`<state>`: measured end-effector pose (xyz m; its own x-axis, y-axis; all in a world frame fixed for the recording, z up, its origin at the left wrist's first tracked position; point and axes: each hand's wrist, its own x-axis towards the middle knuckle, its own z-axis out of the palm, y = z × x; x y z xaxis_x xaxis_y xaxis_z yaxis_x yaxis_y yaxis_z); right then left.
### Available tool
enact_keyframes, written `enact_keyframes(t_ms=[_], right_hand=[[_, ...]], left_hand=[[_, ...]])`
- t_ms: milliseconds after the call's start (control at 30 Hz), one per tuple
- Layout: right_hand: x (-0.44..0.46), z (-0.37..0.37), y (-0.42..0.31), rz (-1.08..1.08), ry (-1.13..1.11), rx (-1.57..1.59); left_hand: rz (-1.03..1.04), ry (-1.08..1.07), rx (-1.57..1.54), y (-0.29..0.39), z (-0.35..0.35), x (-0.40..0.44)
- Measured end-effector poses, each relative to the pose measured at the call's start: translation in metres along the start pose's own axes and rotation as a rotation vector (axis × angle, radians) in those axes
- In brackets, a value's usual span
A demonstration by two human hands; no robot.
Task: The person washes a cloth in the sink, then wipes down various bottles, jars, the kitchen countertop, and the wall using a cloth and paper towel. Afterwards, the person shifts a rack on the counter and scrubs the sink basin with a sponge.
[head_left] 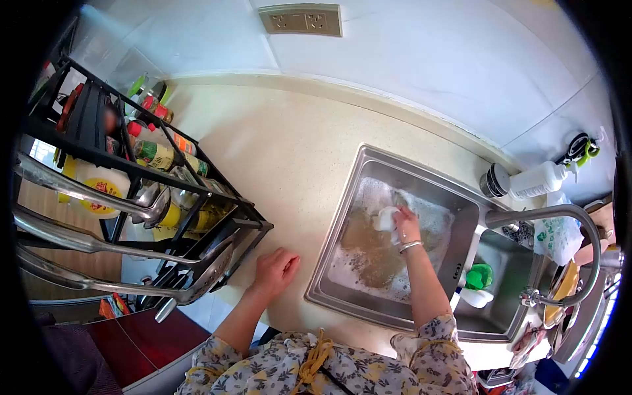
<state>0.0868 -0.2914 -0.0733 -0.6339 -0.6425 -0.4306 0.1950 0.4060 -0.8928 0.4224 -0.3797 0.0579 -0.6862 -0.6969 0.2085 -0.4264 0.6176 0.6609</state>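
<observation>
My right hand (406,224) reaches into the large basin of the steel sink (338,227), its fingers closed on a white sponge-like piece (386,218). Whether this is a sponge or a folded cloth I cannot tell. Cloudy, brownish water with white suds (368,260) lies in the basin around the hand. A bracelet circles the right wrist. My left hand (276,270) rests on the counter left of the sink, fingers curled into a loose fist, nothing visible in it.
A black rack (230,204) with bottles, jars and hanging metal utensils (99,247) stands at the left. A curved faucet (589,230) arches over the small basin, which holds a green-and-white bottle (478,276). A white pump bottle (536,181) stands behind the sink.
</observation>
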Motion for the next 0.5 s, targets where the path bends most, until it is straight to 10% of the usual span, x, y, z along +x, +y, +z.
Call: enact_keyframes(t_ms=[233, 367, 500], right_hand=[[-0.040, -0.004, -0.089, 0.170, -0.301, 1.068], [-0.019, -0.010, -0.042, -0.010, -0.420, 1.049], [-0.017, 0.005, -0.024, 0.062, -0.090, 0.781]], left_hand=[[0.031, 0.104, 0.041, -0.013, 0.012, 0.004], [0.022, 0.101, 0.074, -0.012, 0.011, 0.003], [0.030, 0.095, 0.088, -0.013, 0.009, 0.003]])
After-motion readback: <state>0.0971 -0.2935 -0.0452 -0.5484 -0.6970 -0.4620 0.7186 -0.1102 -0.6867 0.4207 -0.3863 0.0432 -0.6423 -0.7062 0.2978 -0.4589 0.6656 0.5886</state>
